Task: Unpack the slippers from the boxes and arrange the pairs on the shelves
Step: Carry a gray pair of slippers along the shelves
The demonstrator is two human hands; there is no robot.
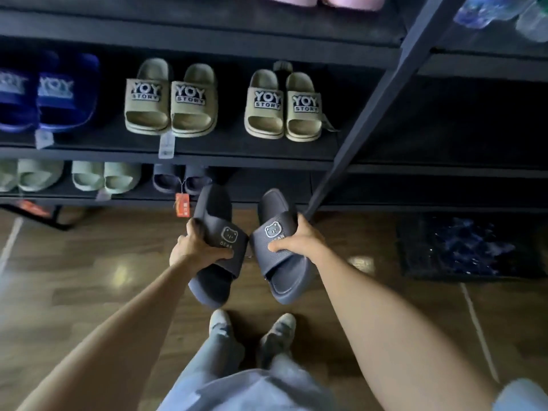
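I hold a pair of dark navy slippers with a bear logo in front of the lowest shelf. My left hand (194, 246) grips the left slipper (216, 247) by its strap. The right slipper (280, 250) is gripped the same way by my right hand (299, 240). Both slippers hang in the air above the floor, heels pointing toward the bottom shelf (267, 200), toes toward me, tilted apart. A matching navy pair (181, 179) with an orange tag (182, 204) stands on that shelf just to the left.
The middle shelf (237, 152) carries a blue pair (47, 93) and two khaki pairs (170, 99) (283, 105). Pale green pairs (105, 176) stand on the bottom shelf at left. A slanted rack post (364, 114) crosses at right. A dark bin (471, 247) sits on the wooden floor at right.
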